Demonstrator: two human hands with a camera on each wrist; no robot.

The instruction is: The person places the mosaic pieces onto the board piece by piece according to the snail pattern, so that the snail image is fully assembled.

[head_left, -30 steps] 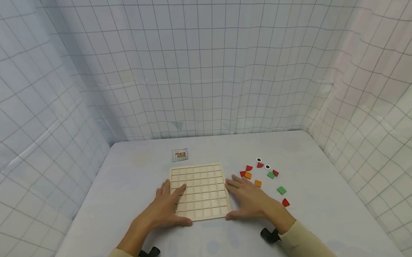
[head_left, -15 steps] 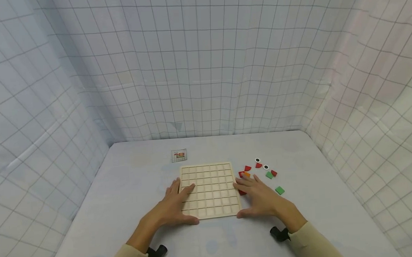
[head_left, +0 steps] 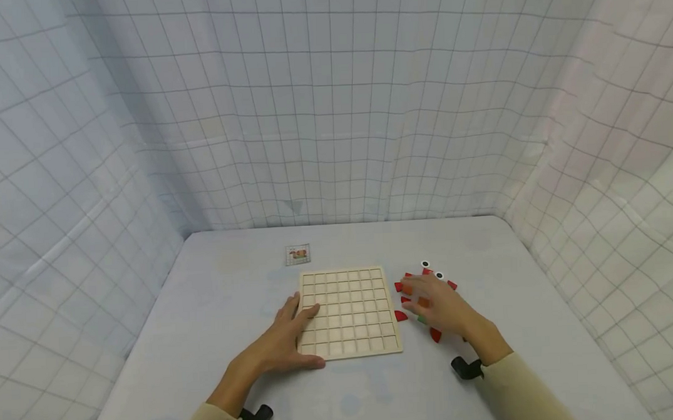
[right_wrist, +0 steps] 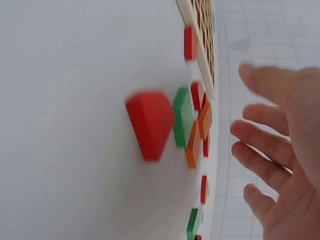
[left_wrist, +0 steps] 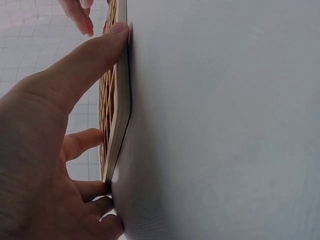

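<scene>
A pale wooden grid board (head_left: 352, 312) lies flat on the table. My left hand (head_left: 283, 341) is spread at its left side, the thumb along the near edge and the index finger over the grid. In the left wrist view the thumb (left_wrist: 95, 55) touches the board's rim. My right hand (head_left: 445, 305) hovers, fingers relaxed and holding nothing, over loose tiles right of the board. Beneath it, the right wrist view has a red quarter-round tile (right_wrist: 150, 125), a green tile (right_wrist: 184, 117) and an orange tile (right_wrist: 193, 144). The hand hides part of the group in the head view.
A small picture card (head_left: 298, 254) lies behind the board. Two white round tiles with black dots, one of them the farther eye tile (head_left: 425, 264), sit beyond the right hand. White gridded curtains (head_left: 333, 122) stand around the table's back and sides.
The board moved right between the first two frames with both hands at its sides. Since then my right hand has left its edge and lifted over the tiles. My left hand stays by the board.
</scene>
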